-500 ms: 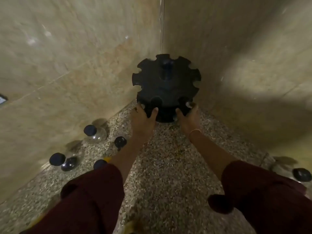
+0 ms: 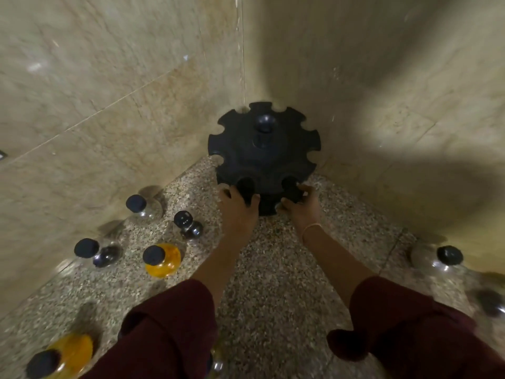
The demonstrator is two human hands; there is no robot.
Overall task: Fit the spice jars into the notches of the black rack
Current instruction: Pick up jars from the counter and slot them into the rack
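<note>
Rack: the black rack (image 2: 263,157), a round tiered stand with notched rims and a knob on top, stands on the speckled stone counter (image 2: 273,269), tucked into the corner.
Left hand: the left hand (image 2: 237,206) grips the rack's lower tier at the near rim, with the thumb spread from the curled fingers on either side of a notch.
Right hand: the right hand (image 2: 302,207) grips the same tier just beside it, fingers curled round the rim; a thin band circles the wrist.
Jars, left: four spice jars with black caps lie near the left wall, among them a yellow-filled jar (image 2: 162,259) and a dark-filled jar (image 2: 188,225); another yellow jar (image 2: 65,354) lies at the lower left edge.
Jars, right: a clear capped jar (image 2: 442,258) lies by the right wall, well apart from the rack.
Setting: beige tiled walls (image 2: 109,91); maroon sleeves (image 2: 169,329) cover both upper arms.
</note>
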